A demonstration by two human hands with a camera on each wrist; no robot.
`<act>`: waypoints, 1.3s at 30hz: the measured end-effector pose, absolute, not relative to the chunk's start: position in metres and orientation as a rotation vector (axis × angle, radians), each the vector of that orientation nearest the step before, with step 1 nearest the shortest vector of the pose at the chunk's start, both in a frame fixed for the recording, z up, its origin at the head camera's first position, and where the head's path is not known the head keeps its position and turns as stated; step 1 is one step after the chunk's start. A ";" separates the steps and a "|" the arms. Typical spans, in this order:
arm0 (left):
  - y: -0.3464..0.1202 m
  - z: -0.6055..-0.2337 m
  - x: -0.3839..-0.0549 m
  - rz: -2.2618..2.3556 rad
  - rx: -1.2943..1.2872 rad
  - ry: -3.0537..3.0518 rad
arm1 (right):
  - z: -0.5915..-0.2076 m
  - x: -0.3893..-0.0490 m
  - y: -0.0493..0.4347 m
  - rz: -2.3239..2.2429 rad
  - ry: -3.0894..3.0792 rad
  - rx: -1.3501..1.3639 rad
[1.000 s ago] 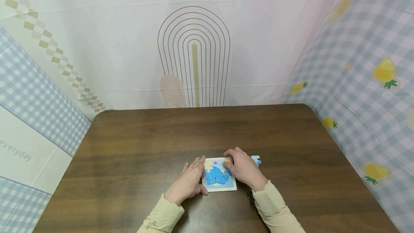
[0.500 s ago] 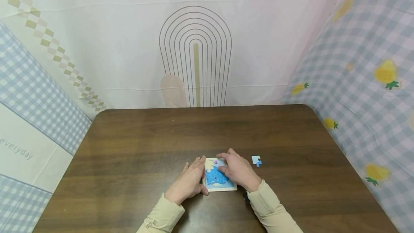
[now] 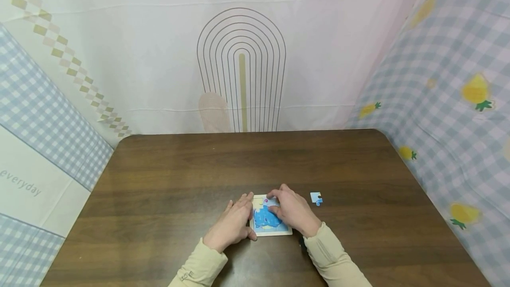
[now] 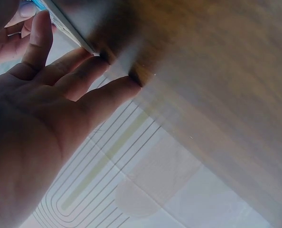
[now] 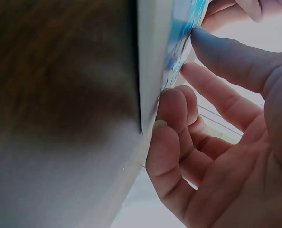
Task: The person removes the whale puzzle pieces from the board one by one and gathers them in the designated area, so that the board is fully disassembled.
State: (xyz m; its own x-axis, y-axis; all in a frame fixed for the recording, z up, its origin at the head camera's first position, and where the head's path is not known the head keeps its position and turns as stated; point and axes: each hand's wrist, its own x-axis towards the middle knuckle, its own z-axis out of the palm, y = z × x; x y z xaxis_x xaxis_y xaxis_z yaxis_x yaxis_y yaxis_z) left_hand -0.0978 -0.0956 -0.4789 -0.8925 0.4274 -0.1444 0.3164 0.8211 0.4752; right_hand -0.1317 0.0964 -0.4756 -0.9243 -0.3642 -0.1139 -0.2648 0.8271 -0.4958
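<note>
A small square jigsaw puzzle [image 3: 266, 219] with a blue whale picture lies in a pale frame on the table. A pale yellowish patch shows at its upper left. My left hand [image 3: 231, 224] rests along the left side, its fingers extended; in the left wrist view the fingertips [image 4: 134, 85] touch the tabletop beside the frame. My right hand [image 3: 295, 212] covers the upper right of the picture. In the right wrist view its thumb [image 5: 226, 57] and index finger touch the puzzle face, while the other fingers bend near the frame's edge. No piece shows between them.
A loose light-blue puzzle piece [image 3: 316, 198] lies to the right of my right hand. The brown wooden table [image 3: 179, 176] reaches back to a white patterned cloth [image 3: 318, 56]. Checked cloth [image 3: 442, 101] hangs at the right side.
My right hand has shifted left over the puzzle's top part, bringing the loose piece fully into view. It barely moves in the last half second. My left hand stays in place.
</note>
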 end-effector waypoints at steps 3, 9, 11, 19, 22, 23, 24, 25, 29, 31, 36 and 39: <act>-0.096 -0.479 -0.098 0.660 0.574 2.761 | -0.476 -0.132 0.097 -0.719 2.805 -0.487; -0.095 -0.479 -0.098 0.660 0.581 2.767 | -0.475 -0.132 0.097 -0.714 2.802 -0.484; -0.095 -0.479 -0.098 0.661 0.584 2.768 | -0.475 -0.133 0.097 -0.709 2.803 -0.484; -0.096 -0.481 -0.098 0.661 0.588 2.772 | -0.475 -0.134 0.095 -0.654 2.847 -0.500; -0.096 -0.481 -0.098 0.668 0.585 2.770 | -0.476 -0.135 0.094 -0.645 2.862 -0.495; -0.096 -0.481 -0.098 0.671 0.584 2.769 | -0.476 -0.135 0.094 -0.644 2.867 -0.494; -0.096 -0.481 -0.098 0.673 0.583 2.768 | -0.477 -0.135 0.094 -0.645 2.871 -0.495; -0.096 -0.481 -0.098 0.674 0.582 2.767 | -0.477 -0.135 0.094 -0.643 2.875 -0.499; -0.096 -0.480 -0.098 0.679 0.584 2.765 | -0.477 -0.134 0.094 -0.633 2.882 -0.544; -0.096 -0.480 -0.098 0.681 0.583 2.762 | -0.477 -0.133 0.094 -0.627 2.881 -0.568; -0.096 -0.480 -0.098 0.685 0.577 2.756 | -0.475 -0.133 0.093 -0.576 2.914 -0.587; -0.096 -0.480 -0.098 0.683 0.579 2.760 | -0.475 -0.132 0.093 -0.472 2.982 -0.592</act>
